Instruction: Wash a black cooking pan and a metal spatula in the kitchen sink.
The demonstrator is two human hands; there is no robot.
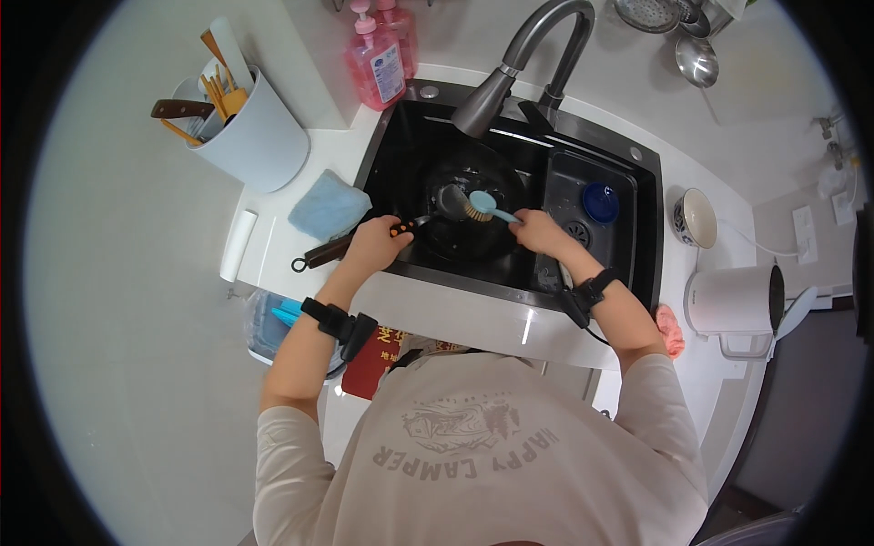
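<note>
A dark wok [471, 239] lies in the left basin of the black double sink [471, 290]. My left hand [379, 244] grips the handle of a ladle or spatula [450, 201], whose dark head is over the wok. A thicker brown handle with a ring [326, 252], probably the wok's, runs under the same hand; whether the fingers hold it too is unclear. My right hand [537, 232] holds a light blue dish brush [483, 201] by its handle, its bristles against the utensil's head.
The faucet [485, 102] arches over the basin. A blue bowl [601, 203] sits in the right basin. Left are a blue cloth [330, 206], soap bottles [379, 68] and a white utensil holder [263, 136]; right, a patterned bowl [696, 218], a pink cloth [670, 331] and a pinkish-white pot [730, 300].
</note>
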